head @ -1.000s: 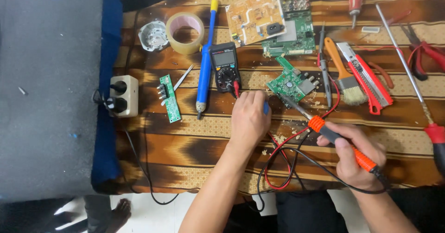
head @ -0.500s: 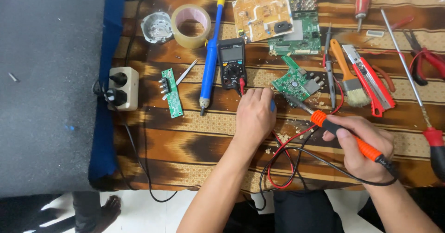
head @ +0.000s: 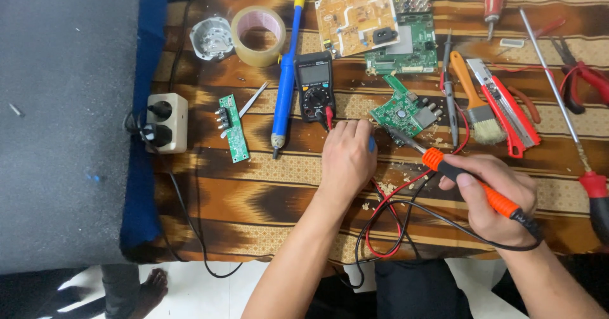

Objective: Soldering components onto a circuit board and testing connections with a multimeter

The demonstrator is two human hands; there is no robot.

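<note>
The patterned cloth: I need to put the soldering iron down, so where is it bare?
Bare cloth lies below the narrow green board, left of the left hand. The top right is crowded with the brush, cutter and circuit boards.

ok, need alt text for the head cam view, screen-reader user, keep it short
Seen from above, a person's right hand holds an orange-handled soldering iron with its tip at a small green circuit board, while the left hand rests beside the board. Around them on a brown patterned cloth lie a multimeter, a tape roll, a brush and more boards.
</note>
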